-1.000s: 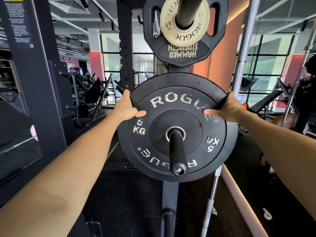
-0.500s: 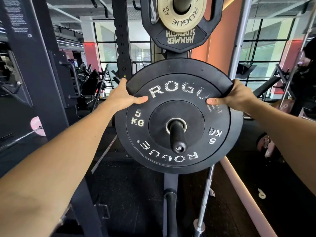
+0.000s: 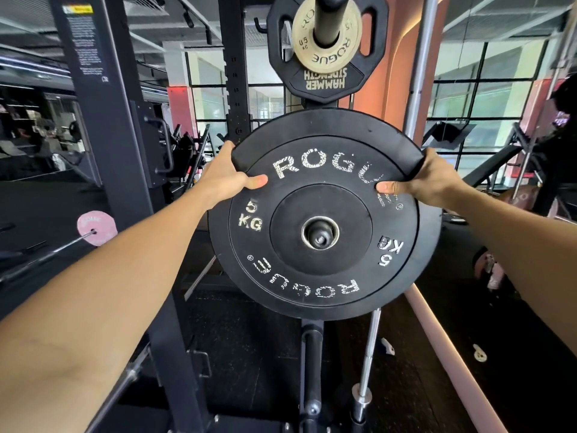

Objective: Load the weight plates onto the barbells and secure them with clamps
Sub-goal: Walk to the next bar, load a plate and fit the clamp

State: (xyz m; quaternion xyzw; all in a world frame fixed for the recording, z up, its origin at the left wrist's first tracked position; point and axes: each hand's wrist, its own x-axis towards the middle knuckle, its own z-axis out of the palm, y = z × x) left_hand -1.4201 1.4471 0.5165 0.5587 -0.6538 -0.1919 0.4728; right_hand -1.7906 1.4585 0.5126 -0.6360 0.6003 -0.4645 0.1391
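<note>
The black 5 kg plate (image 3: 323, 214) fills the centre of the frame and is gripped at its upper edge by both hands: the left hand (image 3: 229, 176) at centre left and the right hand (image 3: 427, 179) at centre right, each with its thumb pressed on the face and its fingers wrapped over the rim behind. The storage peg (image 3: 319, 237) is seen through the plate's centre hole, and only its tip shows. A second ago a long stretch of that peg stood out in front of the plate; now almost none does, so the plate has been drawn outward along the peg nearly to its end. A second dark plate appears to sit directly behind it (the overlap makes this hard to confirm).

For the task, this is judged to be the fetching stage: the plate is not yet free of the rack and no barbell has been loaded with it. Above, at the top centre, a small tan plate (image 3: 326, 29) and a black Hammer Strength plate (image 3: 324, 79) are left on an upper peg. No clamp is clearly identified in the view.
</note>
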